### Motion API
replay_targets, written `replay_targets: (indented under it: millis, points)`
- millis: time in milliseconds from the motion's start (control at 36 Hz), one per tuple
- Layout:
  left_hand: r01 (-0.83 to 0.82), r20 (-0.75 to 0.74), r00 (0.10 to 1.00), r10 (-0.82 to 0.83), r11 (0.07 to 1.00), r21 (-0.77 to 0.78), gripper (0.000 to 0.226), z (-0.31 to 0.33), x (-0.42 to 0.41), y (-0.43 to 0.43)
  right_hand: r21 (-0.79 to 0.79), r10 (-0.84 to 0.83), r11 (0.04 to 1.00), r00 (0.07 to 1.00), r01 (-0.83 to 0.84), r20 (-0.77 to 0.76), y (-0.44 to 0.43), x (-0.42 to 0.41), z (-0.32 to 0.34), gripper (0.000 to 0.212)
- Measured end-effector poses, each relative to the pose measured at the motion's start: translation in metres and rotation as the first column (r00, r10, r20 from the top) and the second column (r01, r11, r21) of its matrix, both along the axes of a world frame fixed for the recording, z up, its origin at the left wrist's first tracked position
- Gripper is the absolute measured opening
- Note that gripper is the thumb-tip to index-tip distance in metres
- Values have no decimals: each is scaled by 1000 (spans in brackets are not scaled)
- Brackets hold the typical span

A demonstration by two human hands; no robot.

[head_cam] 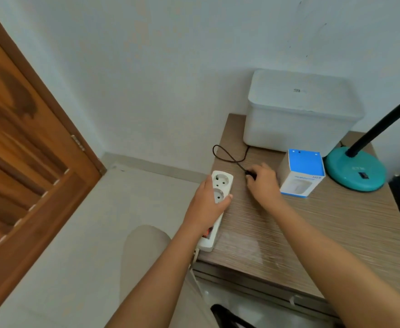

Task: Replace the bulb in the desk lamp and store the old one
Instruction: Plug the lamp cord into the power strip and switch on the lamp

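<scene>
Wood-grain surface (312, 221) in white-walled corner. Left hand (208, 200) clamped on power strip (219, 207); right hand (264, 183) pinching black plug (249, 173), out of socket. Teal lamp (356, 169) and bulb box (301, 172) just beside. Risk: cord snagging, tugging lamp over; bulb itself unseen.

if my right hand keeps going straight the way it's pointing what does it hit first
Probably nothing on the desk: the right hand, holding the black plug, points up-left past the power strip's far end toward the cord loop; depth is unclear.

Power strip (218, 204) at table's (312, 228) left edge, bulb box (300, 174) right, bin (300, 110) behind
</scene>
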State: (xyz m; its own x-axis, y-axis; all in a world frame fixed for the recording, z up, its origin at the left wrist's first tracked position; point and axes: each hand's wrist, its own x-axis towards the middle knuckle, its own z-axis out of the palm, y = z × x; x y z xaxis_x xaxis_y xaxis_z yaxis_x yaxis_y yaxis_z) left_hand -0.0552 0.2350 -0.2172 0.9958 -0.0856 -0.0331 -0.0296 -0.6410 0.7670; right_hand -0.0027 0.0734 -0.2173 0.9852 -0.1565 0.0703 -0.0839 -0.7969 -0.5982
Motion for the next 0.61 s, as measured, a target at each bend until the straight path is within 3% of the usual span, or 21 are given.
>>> replay_targets:
  millis: [139,222,361,611]
  points:
    - [-9,2,1000,9,1000,14,67,-1,0,0,391,-51,920,998,37,26,4,-3,23,18]
    - [-10,4,1000,10,1000,5,66,-1,0,0,529,-39,848,998,10,45,6,-5,36,20]
    - [-9,23,1000,10,1000,-23,62,-4,1,1,598,25,799,997,-60,67,16,-10,46,22]
    - [0,25,1000,1,998,-55,67,-10,4,2,516,78,850,994,-107,78,38,-13,37,22]
